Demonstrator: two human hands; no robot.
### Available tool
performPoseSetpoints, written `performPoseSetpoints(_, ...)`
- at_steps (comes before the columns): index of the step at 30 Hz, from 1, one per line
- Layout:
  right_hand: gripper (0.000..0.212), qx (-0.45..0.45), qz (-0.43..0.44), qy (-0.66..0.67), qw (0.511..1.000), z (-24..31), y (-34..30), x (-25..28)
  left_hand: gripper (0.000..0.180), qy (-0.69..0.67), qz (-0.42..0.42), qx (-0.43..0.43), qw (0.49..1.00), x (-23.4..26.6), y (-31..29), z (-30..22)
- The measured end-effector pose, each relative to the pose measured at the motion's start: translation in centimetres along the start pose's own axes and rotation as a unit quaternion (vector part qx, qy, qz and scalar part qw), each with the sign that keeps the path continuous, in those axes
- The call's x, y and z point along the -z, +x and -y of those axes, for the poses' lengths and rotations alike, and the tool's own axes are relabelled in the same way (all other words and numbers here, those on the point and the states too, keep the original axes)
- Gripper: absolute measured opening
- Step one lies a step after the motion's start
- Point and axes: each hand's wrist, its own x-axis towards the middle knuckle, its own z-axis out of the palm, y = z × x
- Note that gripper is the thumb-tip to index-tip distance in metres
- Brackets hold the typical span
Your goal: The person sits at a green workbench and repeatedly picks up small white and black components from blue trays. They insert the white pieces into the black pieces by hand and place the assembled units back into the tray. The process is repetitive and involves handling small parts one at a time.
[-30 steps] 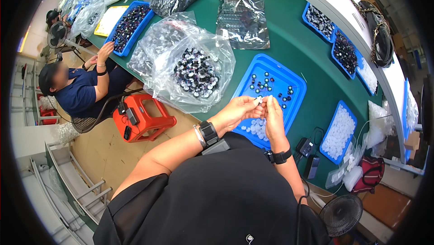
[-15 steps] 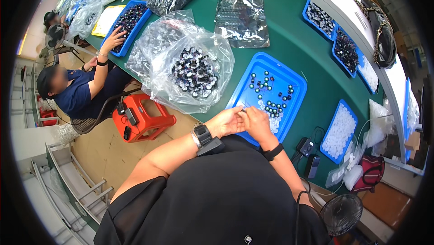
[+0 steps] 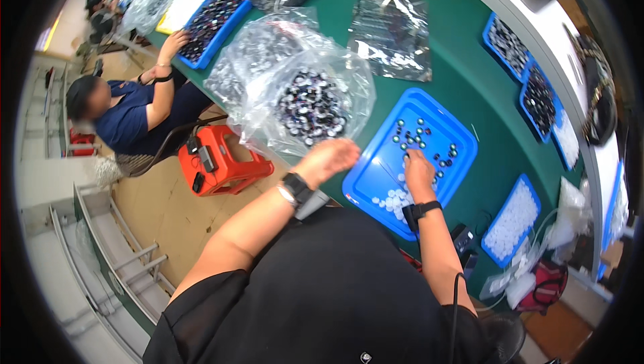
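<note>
My left hand hovers between the clear plastic bag and the blue tray. Its fingers look loosely stretched, slightly blurred, with nothing visible in them. Inside the bag lies a heap of small black-and-white round parts. My right hand reaches into the tray, fingertips drawn together among the parts; whatever they pinch is hidden. Scattered in the tray are small shiny greenish balls, small dark pieces and translucent white pieces, the last near its front edge.
A flat dark plastic bag lies beyond the tray. Another blue tray of white pieces sits at the right, with more filled trays behind. At the left, a co-worker reaches into a blue tray. A red stool stands below.
My hands, together at the tray's near edge before, are now apart. The left has moved toward the clear bag, the right farther into the tray. The whole view has shifted.
</note>
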Motion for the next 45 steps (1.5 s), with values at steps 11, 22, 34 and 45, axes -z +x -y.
performPoseSetpoints(11, 0.008, -0.195, -0.009, 0.369, 0.909, -0.3, -1.7, 3.3, 0.032, 0.749, 0.142, -0.078, 0.642, -3.5, 6.8, 13.9)
performPoseSetpoints(22, 0.016, -0.259, 0.012, 0.632, 0.73, 0.9, -5.5, 7.9, 0.017, 0.792, 0.152, -0.07, 0.587, -4.5, 5.4, 14.0)
performPoseSetpoints(34, 0.016, -0.13, 0.046, 0.602, 0.786, 7.0, -5.1, 12.7, 0.022, 0.195, 0.175, 0.054, 0.963, -6.6, -0.2, 2.9)
performPoseSetpoints(45, 0.004, 0.08, -0.136, 0.273, 0.949, 11.0, -5.2, 14.8, 0.021, -0.008, 0.202, 0.04, 0.979, -10.1, -6.6, -0.4)
